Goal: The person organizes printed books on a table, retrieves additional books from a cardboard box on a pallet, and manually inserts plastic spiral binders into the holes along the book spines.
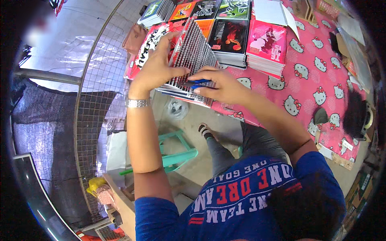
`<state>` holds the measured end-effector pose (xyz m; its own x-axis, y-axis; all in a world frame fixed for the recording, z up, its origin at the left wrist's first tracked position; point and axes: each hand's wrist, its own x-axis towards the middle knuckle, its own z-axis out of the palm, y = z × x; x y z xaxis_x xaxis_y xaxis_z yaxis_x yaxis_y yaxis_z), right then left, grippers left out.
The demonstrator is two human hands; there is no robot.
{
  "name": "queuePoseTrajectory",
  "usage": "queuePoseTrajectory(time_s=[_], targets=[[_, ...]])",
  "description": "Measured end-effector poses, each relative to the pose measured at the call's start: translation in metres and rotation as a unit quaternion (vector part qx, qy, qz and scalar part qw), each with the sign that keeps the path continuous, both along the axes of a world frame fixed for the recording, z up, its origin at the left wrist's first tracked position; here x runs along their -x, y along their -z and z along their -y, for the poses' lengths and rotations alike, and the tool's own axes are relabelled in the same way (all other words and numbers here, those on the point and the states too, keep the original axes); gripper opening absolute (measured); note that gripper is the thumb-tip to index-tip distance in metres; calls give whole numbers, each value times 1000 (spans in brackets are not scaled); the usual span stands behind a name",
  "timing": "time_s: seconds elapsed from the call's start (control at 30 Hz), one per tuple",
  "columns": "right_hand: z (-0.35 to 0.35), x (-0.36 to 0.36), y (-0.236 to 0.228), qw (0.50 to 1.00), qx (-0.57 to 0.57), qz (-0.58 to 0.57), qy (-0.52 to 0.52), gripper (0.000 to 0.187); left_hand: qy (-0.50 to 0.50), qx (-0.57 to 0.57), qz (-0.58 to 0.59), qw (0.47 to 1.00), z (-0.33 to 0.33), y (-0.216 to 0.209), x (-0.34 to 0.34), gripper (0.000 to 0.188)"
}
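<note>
A thick stack of spiral notebooks (193,48) sits at the near left edge of the table, its rows of wire binding facing me. My left hand (159,66) spans the left side of this stack, thumb on the bindings and fingers reaching over the red, black and white cover (148,48). In my right hand (219,84) is a small blue-handled tool that looks like pliers (201,83), with its dark tip against the lower bindings. The fingers partly hide the tool, so its jaws are not clear.
More notebook stacks stand behind, including a black one (229,36) and a pink one (266,46). White notebooks (269,13) lie farther back. A pink patterned cloth (301,86) covers the table. Wire mesh (94,80) rises at the left; a green stool (177,150) is below.
</note>
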<state>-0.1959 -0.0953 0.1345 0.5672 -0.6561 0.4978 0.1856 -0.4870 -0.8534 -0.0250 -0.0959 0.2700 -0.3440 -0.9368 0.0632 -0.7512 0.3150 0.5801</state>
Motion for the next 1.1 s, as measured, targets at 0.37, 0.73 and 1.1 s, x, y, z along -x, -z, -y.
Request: queuePoseTrajectory(time_s=[0.37,0.73,1.1], targets=[[0,-3,6,979,-163,-58,-110,27,-2,-25,20,999,3,2,-1,81],[0,-4,20,995,85,9,61,33,19,37,105,994,3,1,1,85],[7,-5,13,986,-102,-66,-118,32,-4,47,120,992,3,4,-1,77]])
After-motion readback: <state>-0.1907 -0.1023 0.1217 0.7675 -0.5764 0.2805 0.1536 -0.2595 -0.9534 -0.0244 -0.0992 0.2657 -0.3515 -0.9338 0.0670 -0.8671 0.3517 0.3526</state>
